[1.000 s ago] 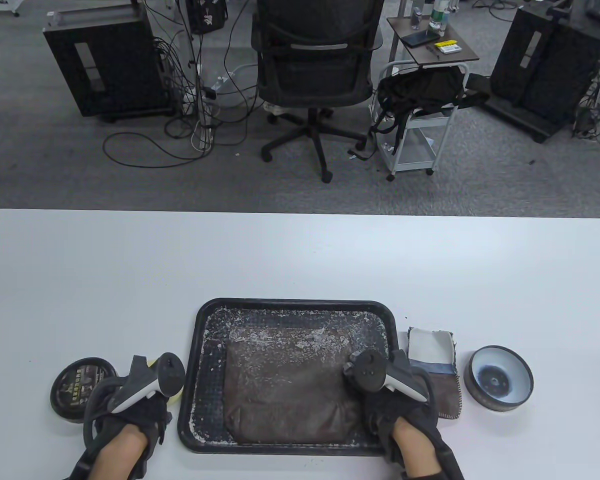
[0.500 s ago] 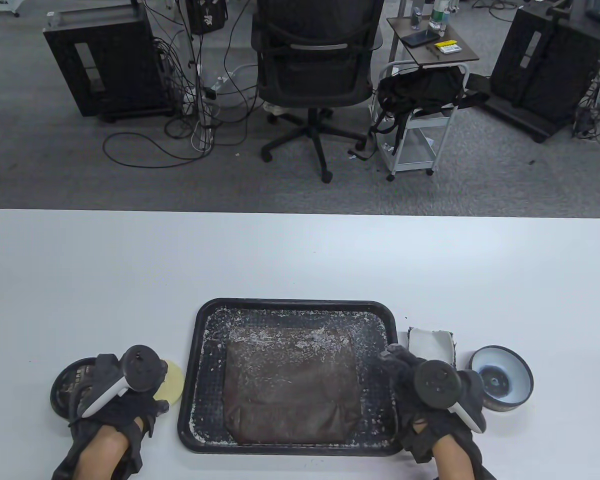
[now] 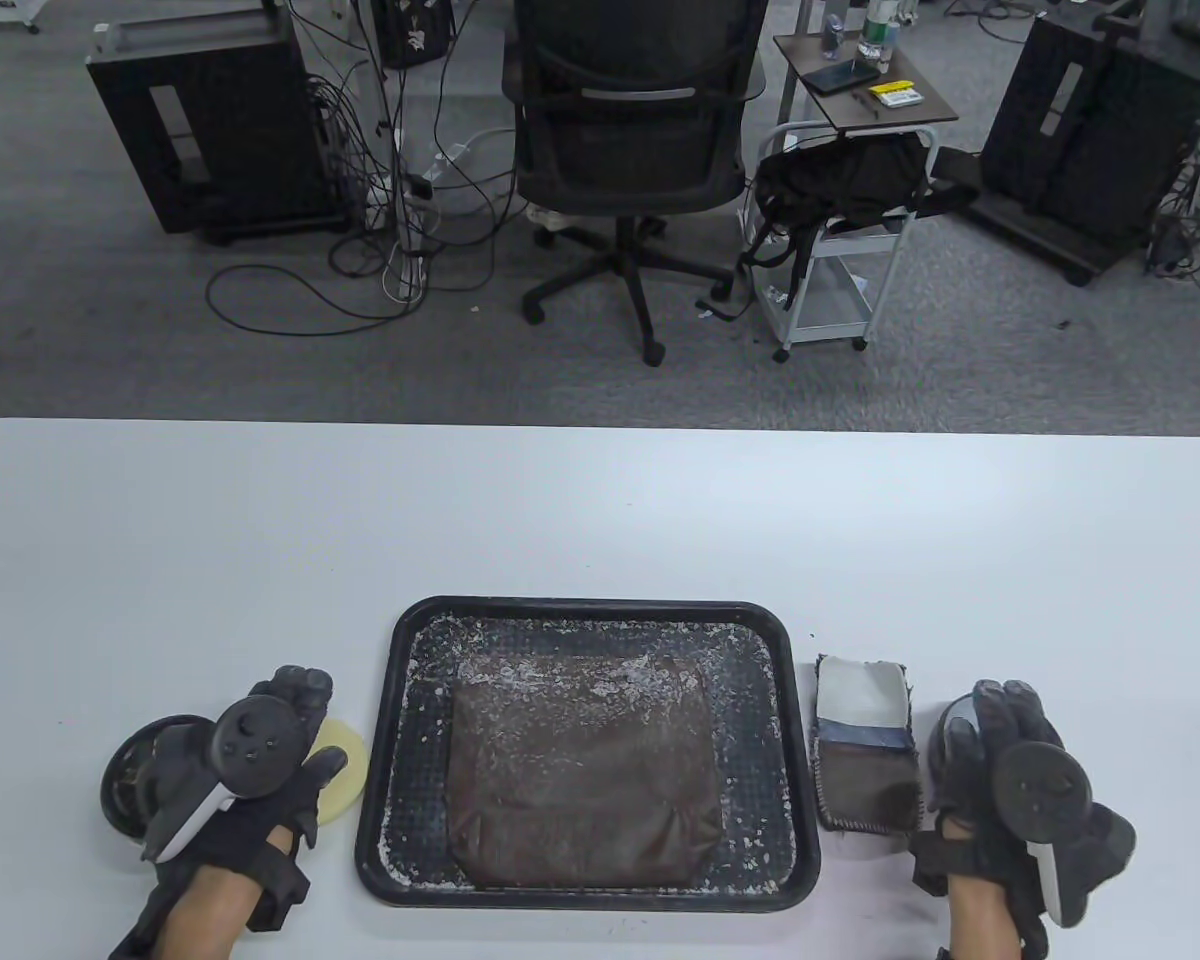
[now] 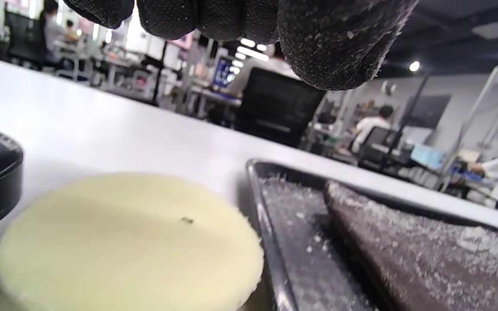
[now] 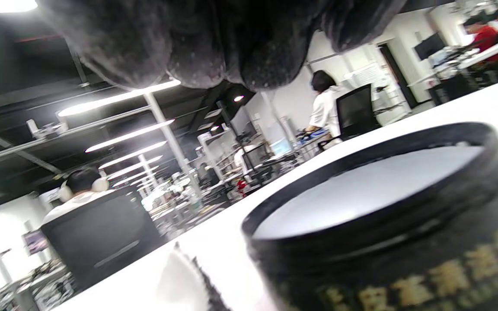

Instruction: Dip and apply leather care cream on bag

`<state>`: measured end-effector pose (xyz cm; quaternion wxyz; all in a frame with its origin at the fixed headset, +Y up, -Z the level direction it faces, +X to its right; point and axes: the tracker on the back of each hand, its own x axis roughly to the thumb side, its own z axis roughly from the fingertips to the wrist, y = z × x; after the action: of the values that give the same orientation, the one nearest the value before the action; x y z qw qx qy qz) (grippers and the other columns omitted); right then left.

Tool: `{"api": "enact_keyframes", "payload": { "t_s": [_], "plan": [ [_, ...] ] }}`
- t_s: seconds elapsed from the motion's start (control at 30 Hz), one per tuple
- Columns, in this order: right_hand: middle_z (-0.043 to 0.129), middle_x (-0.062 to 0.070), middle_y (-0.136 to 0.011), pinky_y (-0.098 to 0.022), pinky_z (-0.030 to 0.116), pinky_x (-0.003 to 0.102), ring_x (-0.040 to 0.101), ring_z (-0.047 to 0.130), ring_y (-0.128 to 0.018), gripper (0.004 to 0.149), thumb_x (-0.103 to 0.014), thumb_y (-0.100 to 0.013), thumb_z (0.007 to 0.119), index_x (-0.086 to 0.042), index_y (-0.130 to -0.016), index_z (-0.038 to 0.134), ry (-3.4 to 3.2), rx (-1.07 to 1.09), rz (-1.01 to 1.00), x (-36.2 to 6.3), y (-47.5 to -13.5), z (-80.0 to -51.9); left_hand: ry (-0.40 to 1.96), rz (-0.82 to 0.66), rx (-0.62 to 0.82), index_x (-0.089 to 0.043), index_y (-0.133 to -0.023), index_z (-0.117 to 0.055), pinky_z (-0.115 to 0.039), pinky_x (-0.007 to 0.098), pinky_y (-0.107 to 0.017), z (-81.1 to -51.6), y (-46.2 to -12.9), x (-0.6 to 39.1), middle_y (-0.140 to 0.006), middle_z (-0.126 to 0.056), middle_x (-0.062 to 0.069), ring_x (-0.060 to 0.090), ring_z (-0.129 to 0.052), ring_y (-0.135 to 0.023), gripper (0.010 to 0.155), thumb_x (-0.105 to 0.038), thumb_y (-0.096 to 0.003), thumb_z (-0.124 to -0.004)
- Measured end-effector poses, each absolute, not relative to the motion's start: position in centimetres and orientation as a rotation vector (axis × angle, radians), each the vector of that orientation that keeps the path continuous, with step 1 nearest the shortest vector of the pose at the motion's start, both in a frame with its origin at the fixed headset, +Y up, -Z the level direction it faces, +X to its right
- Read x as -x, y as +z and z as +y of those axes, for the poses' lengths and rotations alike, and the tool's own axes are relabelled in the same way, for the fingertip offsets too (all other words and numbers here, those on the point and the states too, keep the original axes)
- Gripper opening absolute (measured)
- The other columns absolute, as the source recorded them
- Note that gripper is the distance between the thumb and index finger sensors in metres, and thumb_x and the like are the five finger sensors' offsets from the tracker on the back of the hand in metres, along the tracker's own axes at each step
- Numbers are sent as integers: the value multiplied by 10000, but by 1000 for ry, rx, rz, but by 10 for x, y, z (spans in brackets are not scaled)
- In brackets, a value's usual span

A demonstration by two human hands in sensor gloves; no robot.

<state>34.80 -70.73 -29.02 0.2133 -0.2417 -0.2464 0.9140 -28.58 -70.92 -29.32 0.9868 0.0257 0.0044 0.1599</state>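
The round pale-yellow foam applicator pad [image 3: 343,775] lies at 3 o'clock, partly under the left hand [image 3: 250,790], whose fingers [image 4: 331,43] hover unclosed. The open black cream tin [image 5: 387,224] sits under the empty right hand [image 3: 1010,790]; its finger spread cannot be told.

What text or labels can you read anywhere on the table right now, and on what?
Cream jar, gold characters on its black side wall: blurred and cut off, not readable.
Jar lid, printed top: mostly hidden under the left hand, not readable.
Yellow box on the far cart: print too small to read.
Tray, leather bag, sponge, cloth: no text visible.
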Motion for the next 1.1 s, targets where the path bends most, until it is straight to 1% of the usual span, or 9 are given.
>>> {"api": "enact_keyframes", "payload": {
  "t_s": [0.1, 0.23, 0.33, 0.47, 0.6, 0.73, 0.87, 0.93, 1.1],
  "plan": [
    [666, 123, -1036, -647, 612, 568, 256, 741, -816, 568, -355, -406, 812, -144, -933, 781, 2514, 768, -670, -356, -287, -709, 346, -14, -124, -260, -993, -581, -627, 543, -678, -705, -290, 284, -1082, -549, 63, 346, -611, -988, 694, -415, -371, -846],
    [371, 205, -1093, -672, 478, 629, 358, 503, -900, 734, -385, -424, 783, -38, -1031, 560, 2448, 904, -544, -366, -286, -718, 395, -49, -166, -273, -1019, -496, -583, 565, -702, -701, -287, 285, -1110, -448, 53, 343, -514, -1026, 734, -445, -387, -827],
    [244, 228, -1088, -673, 397, 659, 406, 380, -914, 789, -390, -432, 773, 15, -1041, 476, 2377, 979, -449, -375, -287, -728, 418, -56, -184, -281, -1027, -460, -545, 579, -719, -701, -286, 287, -1122, -399, 43, 338, -459, -1044, 751, -457, -393, -821],
    [108, 266, -1056, -669, 389, 667, 455, 292, -919, 843, -400, -438, 760, 94, -1023, 407, 2341, 1067, -353, -384, -289, -742, 432, -65, -197, -282, -1030, -457, -509, 591, -730, -701, -286, 287, -1127, -381, 36, 335, -430, -1052, 748, -459, -398, -817],
    [102, 277, -1045, -668, 395, 673, 478, 285, -916, 848, -409, -440, 753, 144, -997, 433, 2285, 1129, -268, -390, -292, -755, 431, -70, -203, -285, -1031, -458, -491, 599, -736, -701, -286, 287, -1130, -377, 24, 333, -419, -1058, 745, -456, -400, -817],
    [148, 276, -1045, -659, 420, 675, 486, 316, -911, 824, -421, -447, 726, 185, -959, 501, 2252, 1178, -229, -397, -293, -761, 433, -69, -198, -285, -1031, -460, -489, 600, -736, -701, -286, 288, -1130, -382, 23, 331, -424, -1058, 742, -454, -402, -815],
    [161, 271, -1044, -662, 425, 672, 484, 331, -912, 753, -373, -457, 689, 205, -924, 570, 2214, 1213, -206, -402, -294, -767, 431, -64, -187, -283, -1031, -463, -488, 601, -736, -702, -286, 288, -1129, -386, 42, 331, -427, -1058, 739, -451, -403, -816],
    [186, 265, -1046, -656, 424, 666, 482, 347, -910, 724, -356, -457, 681, 205, -908, 605, 2201, 1215, -190, -404, -296, -769, 433, -60, -183, -285, -1031, -462, -487, 601, -737, -702, -286, 288, -1130, -385, 23, 330, -427, -1058, 739, -453, -403, -815],
    [289, 260, -1049, -653, 457, 658, 480, 432, -903, 636, -275, -449, 660, 205, -866, 676, 2223, 1263, -220, -404, -297, -769, 442, -50, -176, -284, -1031, -462, -489, 599, -737, -701, -286, 290, -1130, -385, 40, 329, -429, -1058, 737, -451, -405, -814]
  ]
}}
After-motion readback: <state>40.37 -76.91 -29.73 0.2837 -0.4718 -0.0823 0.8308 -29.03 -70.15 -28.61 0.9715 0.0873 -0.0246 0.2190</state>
